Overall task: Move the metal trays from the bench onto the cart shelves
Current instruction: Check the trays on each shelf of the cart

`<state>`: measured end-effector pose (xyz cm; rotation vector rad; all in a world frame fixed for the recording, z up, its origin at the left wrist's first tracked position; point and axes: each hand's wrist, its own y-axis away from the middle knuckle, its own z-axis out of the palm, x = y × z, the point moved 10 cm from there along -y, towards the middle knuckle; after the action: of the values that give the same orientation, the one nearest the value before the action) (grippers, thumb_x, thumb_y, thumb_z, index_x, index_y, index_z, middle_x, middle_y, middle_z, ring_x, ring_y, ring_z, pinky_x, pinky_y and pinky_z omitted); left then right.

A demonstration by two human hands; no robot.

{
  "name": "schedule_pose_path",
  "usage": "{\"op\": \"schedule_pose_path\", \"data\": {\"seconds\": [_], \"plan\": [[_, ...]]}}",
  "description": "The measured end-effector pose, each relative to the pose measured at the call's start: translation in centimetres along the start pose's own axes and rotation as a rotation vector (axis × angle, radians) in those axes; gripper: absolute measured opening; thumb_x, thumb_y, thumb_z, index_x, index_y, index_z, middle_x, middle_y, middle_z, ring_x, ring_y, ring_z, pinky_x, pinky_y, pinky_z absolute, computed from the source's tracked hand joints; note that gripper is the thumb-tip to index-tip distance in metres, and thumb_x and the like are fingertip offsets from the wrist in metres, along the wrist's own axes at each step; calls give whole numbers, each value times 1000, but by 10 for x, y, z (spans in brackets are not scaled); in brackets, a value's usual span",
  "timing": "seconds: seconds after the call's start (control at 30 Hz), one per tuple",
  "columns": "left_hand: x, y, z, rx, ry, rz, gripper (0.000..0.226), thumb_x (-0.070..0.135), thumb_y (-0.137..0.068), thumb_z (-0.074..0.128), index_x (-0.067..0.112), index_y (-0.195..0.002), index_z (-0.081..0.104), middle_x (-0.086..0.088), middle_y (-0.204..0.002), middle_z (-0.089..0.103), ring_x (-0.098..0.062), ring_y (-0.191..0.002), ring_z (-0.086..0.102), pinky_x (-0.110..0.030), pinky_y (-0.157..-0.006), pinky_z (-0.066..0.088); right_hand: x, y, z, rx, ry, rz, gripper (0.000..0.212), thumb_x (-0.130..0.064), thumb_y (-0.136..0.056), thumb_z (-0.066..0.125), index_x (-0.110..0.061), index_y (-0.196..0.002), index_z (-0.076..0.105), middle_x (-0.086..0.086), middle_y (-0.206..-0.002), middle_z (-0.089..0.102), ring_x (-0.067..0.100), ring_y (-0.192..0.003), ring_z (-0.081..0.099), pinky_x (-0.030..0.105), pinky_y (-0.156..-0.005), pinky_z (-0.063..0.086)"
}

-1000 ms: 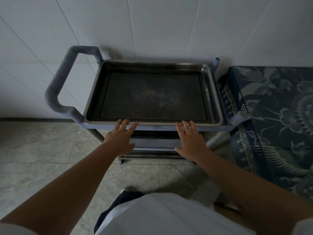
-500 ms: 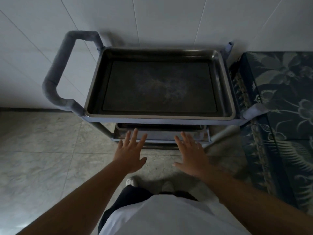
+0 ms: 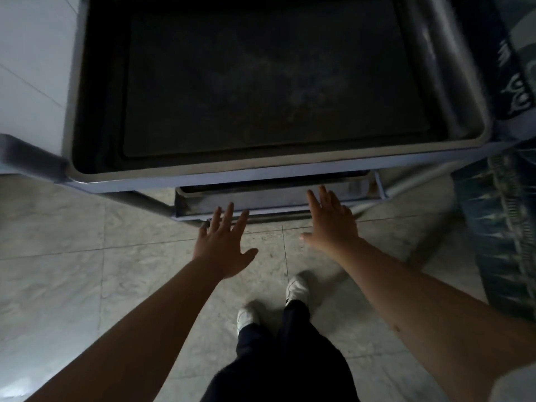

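Tray (image 3: 261,82): dark, shallow metal, bright rim, seated flat on the cart (image 3: 261,174) top shelf. A second tray (image 3: 261,192) sits on the shelf beneath, front wall showing. Left hand (image 3: 223,248) and right hand (image 3: 330,224): fingers spread apart, palms down, holding nothing, fingertips at the lower tray's front edge; contact cannot be told. Patterned cloth (image 3: 507,227) lies right of the cart.

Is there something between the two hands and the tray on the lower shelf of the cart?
Nothing visible. The left hand and right hand are open, fingers spread, just before the lower tray, with no object between.
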<state>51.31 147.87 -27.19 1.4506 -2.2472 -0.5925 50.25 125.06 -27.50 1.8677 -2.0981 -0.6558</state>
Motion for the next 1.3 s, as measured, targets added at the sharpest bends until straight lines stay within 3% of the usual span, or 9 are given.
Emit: {"op": "schedule_pose_path", "data": {"seconds": [0.27,0.4,0.47,0.67,0.9,1.03,1.2,1.3], "plan": [[-32,-104,27,170,-30,37,102,77,-86,43,33,-158,-16,-11,-164,-28,-34,-151,-21,-56,-121,2,-1,-97,22,164,133,5,119,-59,-73,75,-24,-157,-1,7,-166,-11,31,-151,-7,57,-116,18],[-50,-137,43,200,-31,-17,108,82,-81,44,34,-158,-14,-11,-167,-20,-36,-153,-15,-60,-120,5,-4,-125,56,70,188,8,117,-63,-73,73,-24,-156,1,9,-166,5,32,-151,2,60,-114,16],[-58,-144,62,188,-38,-36,107,84,-80,42,35,-157,-16,-9,-168,-18,-35,-153,-14,-63,-119,4,-7,-129,75,46,152,-6,115,-60,-74,74,-26,-157,2,10,-166,4,34,-151,3,62,-113,17],[-63,-149,80,299,-55,-35,108,78,-82,50,38,-155,-19,-12,-170,-5,-37,-154,-8,-67,-116,10,-3,-128,87,188,82,-2,112,-54,-74,77,-28,-156,5,11,-165,8,34,-151,4,57,-116,22],[-69,-129,86,294,-45,-33,105,70,-84,56,39,-156,-14,-11,-169,-1,-37,-154,-5,-70,-112,23,-12,-112,100,167,-3,20,109,-50,-75,78,-30,-156,7,9,-166,5,33,-151,0,58,-112,29],[-70,-117,91,287,48,-59,101,67,-85,57,41,-157,-9,-7,-169,0,-33,-154,-10,-66,-107,36,-14,-102,106,182,-30,35,109,-51,-76,77,-33,-155,5,6,-166,3,31,-151,-3,64,-104,34],[-67,-111,91,316,69,-79,97,67,-86,55,40,-158,-4,-9,-169,3,-33,-155,-8,-67,-113,28,-15,-99,111,209,-66,40,106,-58,-76,74,-32,-155,8,7,-166,4,31,-151,-3,60,-102,38],[-66,-104,95,329,61,-78,98,66,-86,56,36,-159,-3,-13,-169,6,-36,-154,-6,-67,-113,30,-17,-93,114,227,-41,35,107,-61,-75,73,-32,-155,8,7,-166,5,33,-151,-1,59,-101,39]]}}
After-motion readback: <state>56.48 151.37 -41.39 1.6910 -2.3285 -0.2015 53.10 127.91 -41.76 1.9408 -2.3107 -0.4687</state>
